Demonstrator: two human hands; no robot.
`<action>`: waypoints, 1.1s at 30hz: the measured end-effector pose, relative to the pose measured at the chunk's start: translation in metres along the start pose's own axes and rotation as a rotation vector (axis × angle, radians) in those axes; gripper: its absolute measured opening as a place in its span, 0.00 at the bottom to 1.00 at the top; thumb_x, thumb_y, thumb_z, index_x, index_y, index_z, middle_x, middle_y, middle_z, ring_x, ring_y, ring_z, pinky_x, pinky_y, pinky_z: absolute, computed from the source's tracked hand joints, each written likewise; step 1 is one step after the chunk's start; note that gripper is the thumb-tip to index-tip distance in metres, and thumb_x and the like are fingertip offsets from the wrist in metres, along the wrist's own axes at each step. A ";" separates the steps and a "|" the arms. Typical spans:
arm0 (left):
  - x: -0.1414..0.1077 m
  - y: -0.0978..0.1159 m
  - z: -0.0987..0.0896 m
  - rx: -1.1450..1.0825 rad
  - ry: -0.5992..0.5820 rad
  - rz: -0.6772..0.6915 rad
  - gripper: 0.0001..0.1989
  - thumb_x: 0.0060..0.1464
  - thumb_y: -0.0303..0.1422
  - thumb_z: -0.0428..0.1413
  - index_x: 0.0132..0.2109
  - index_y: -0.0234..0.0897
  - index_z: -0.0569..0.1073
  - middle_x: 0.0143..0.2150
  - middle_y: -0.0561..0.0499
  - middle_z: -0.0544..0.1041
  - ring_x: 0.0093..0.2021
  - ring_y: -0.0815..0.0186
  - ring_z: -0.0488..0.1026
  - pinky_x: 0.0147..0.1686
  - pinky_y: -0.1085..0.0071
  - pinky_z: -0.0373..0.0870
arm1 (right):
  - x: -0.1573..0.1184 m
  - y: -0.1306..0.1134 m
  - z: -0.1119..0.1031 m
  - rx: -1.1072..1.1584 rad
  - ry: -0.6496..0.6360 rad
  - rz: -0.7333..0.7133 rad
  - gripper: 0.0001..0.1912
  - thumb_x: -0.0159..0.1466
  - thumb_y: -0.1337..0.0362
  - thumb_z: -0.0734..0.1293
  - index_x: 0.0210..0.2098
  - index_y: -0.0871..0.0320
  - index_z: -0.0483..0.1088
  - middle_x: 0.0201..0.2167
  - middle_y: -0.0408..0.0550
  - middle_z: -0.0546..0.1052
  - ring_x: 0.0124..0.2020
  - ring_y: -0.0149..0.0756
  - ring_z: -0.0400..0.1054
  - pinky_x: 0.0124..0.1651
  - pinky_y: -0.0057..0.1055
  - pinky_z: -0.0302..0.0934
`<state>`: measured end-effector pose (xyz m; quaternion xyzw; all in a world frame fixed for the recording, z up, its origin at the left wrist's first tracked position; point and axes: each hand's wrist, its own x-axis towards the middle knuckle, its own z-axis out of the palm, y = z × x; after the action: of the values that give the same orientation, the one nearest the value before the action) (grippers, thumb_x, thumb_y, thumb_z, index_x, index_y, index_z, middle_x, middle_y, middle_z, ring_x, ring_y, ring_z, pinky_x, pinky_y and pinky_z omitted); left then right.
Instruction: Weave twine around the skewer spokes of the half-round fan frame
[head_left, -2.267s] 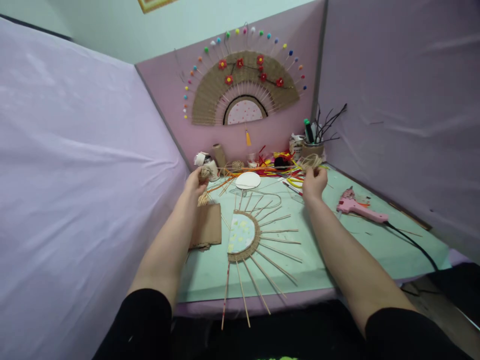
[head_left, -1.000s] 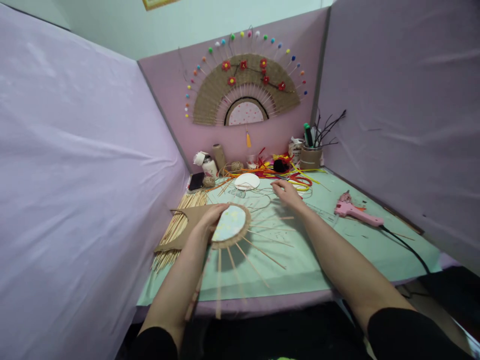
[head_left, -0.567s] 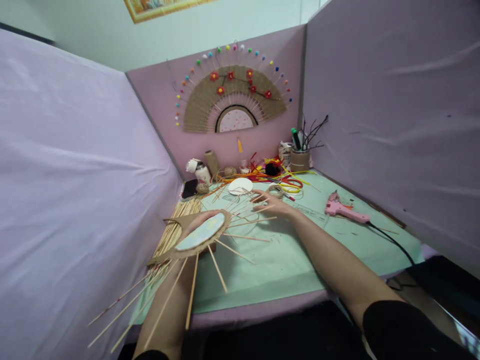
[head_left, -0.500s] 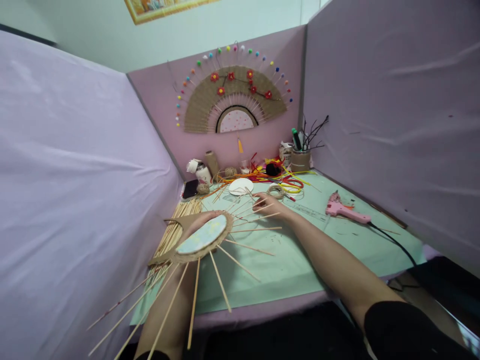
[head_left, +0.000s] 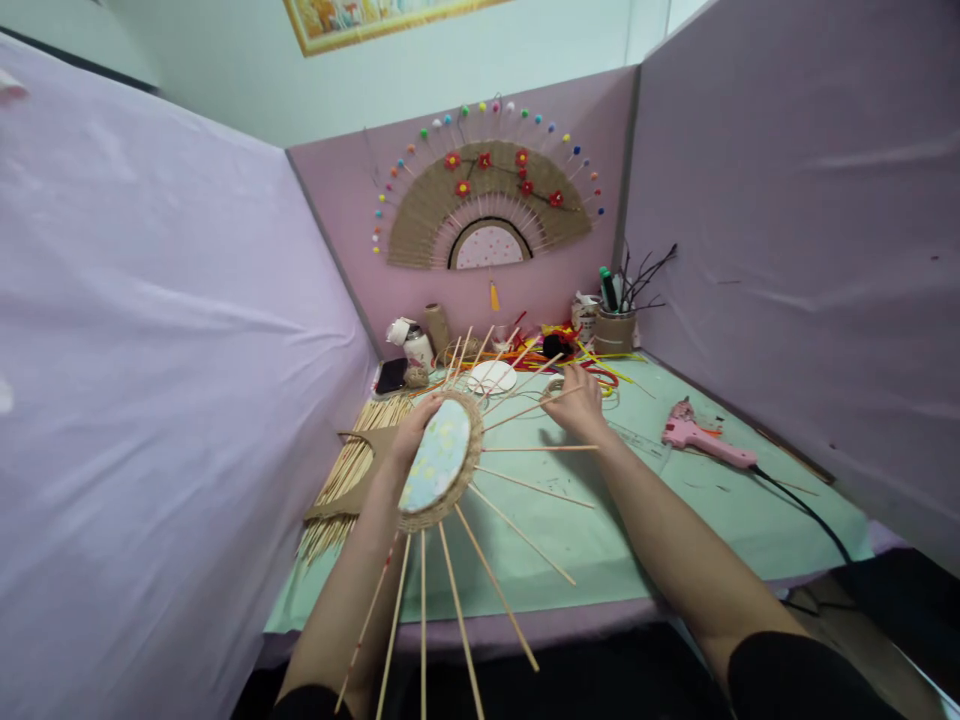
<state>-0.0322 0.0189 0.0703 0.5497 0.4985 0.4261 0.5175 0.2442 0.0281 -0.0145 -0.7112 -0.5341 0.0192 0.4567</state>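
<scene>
A half-round piece (head_left: pixel 440 455) with a pale blue and yellow face, a twine-wrapped curved rim and thin wooden sticks fanning out stands tilted above the table. My left hand (head_left: pixel 415 430) grips its straight side, with the thumb at the upper end. Beyond the sticks on the right, my right hand (head_left: pixel 576 400) is closed near the twine coil (head_left: pixel 555 388); what its fingers pinch is too small to make out. Behind the sticks lies a white disc (head_left: pixel 492 377).
A pink glue gun (head_left: pixel 705 437) with a black cord lies at the right. Bundled sticks (head_left: pixel 341 480) and a cardboard cutout (head_left: pixel 375 452) are at the left. Jars, twine and coloured pipe cleaners line the back, below a decorated fan (head_left: pixel 487 200) on the partition.
The half-round piece has turned more upright in my left hand, its sticks swinging round. My right hand has moved right, to beside the twine coil. The view has shifted slightly.
</scene>
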 end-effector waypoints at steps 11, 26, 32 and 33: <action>-0.005 -0.037 0.052 -0.228 -0.294 -0.001 0.14 0.43 0.40 0.60 0.35 0.37 0.70 0.26 0.56 0.71 0.26 0.72 0.66 0.27 0.75 0.62 | -0.029 -0.040 0.030 1.070 -0.536 -0.100 0.31 0.53 0.53 0.72 0.55 0.50 0.63 0.50 0.51 0.74 0.52 0.43 0.68 0.52 0.41 0.62; -0.008 -0.053 0.052 -0.256 -0.171 0.000 0.16 0.46 0.38 0.60 0.43 0.39 0.74 0.29 0.55 0.76 0.28 0.69 0.71 0.30 0.74 0.66 | -0.038 -0.043 0.018 1.179 -0.744 0.202 0.21 0.48 0.54 0.76 0.40 0.54 0.77 0.29 0.44 0.78 0.26 0.33 0.69 0.32 0.32 0.61; -0.012 -0.051 0.055 -0.207 -0.134 0.024 0.22 0.45 0.41 0.60 0.49 0.42 0.70 0.27 0.57 0.74 0.25 0.70 0.69 0.28 0.74 0.64 | -0.039 -0.045 0.012 1.164 -0.757 0.196 0.18 0.48 0.54 0.75 0.37 0.56 0.77 0.28 0.45 0.78 0.26 0.34 0.69 0.30 0.31 0.61; -0.013 -0.051 0.056 -0.199 -0.132 0.041 0.23 0.45 0.41 0.60 0.50 0.42 0.69 0.26 0.57 0.73 0.24 0.70 0.68 0.27 0.75 0.63 | -0.039 -0.045 0.012 1.158 -0.754 0.197 0.17 0.48 0.55 0.75 0.35 0.56 0.77 0.27 0.45 0.78 0.25 0.33 0.69 0.30 0.31 0.60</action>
<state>0.0160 -0.0043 0.0145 0.5326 0.4071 0.4468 0.5924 0.1883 0.0060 -0.0089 -0.3433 -0.4931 0.5877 0.5419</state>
